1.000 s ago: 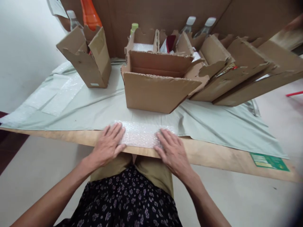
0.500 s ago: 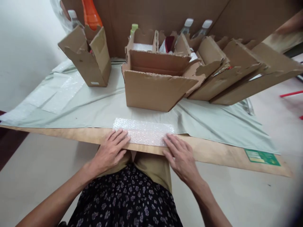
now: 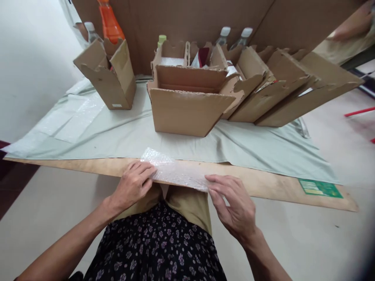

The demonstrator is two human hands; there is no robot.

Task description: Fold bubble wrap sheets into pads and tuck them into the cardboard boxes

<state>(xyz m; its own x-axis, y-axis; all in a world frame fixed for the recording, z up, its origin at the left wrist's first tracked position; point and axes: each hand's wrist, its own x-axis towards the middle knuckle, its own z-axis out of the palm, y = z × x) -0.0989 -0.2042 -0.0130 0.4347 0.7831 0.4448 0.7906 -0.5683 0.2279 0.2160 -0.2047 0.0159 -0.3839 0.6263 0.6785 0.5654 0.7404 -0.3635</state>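
A folded strip of clear bubble wrap lies along the front edge of the board, its far left corner reaching onto the pale green cloth. My left hand is closed on the strip's left end, with curled fingers on top and the thumb close below. At the other end, my right hand pinches the right tip between fingers and thumb. That tip hangs slightly over the board's edge. Beyond the strip stands an open cardboard box, untouched by either hand.
The pale green cloth covers most of the wooden board. Several tilted cardboard boxes stand at right, another box at left. Loose bubble wrap sheets lie at left. Bottles stand behind. Another person's arm shows upper right.
The bubble wrap's right part has come toward me, over the board's edge, and the strip now lies skewed. My flat fingers have curled onto its ends; my right hand has moved slightly right and nearer.
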